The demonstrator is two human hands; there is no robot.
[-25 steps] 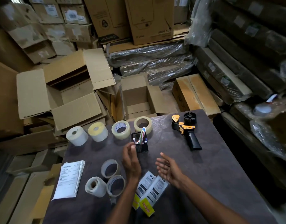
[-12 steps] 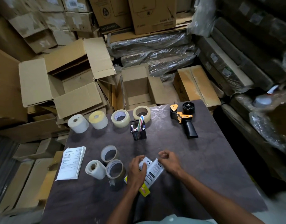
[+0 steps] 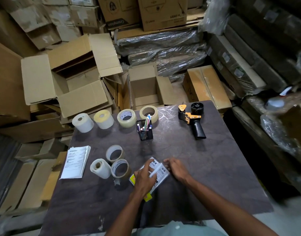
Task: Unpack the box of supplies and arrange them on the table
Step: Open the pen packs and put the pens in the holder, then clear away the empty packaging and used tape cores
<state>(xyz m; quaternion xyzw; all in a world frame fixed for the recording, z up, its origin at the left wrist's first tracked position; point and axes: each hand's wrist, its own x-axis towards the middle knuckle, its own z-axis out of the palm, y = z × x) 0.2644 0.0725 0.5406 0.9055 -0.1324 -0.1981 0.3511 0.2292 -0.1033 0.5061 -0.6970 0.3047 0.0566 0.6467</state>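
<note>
- head view looks down on a dark table (image 3: 206, 167) already set with rolls of tape, a pen cup (image 3: 144, 132) and a tape gun (image 3: 191, 120).
- a second ago both hands were raised and loose near the pen cup; they have since dropped to the two packets (image 3: 160, 171) at the near edge, which now overlap instead of lying side by side.
- this suggests unpacking is nearly over, and the step now is tidying the packets.
- left hand (image 3: 144, 178) lies flat on the packets, fingers fairly straight, pressing rather than gripping; a white strip shows by its fingers, and i cannot tell what it is.
- right hand (image 3: 177, 168) sits at the packets' right edge, fingers loosely curled; i cannot tell if it pinches the edge.
- just left of the packets stand three rolls (image 3: 112, 164).
</note>
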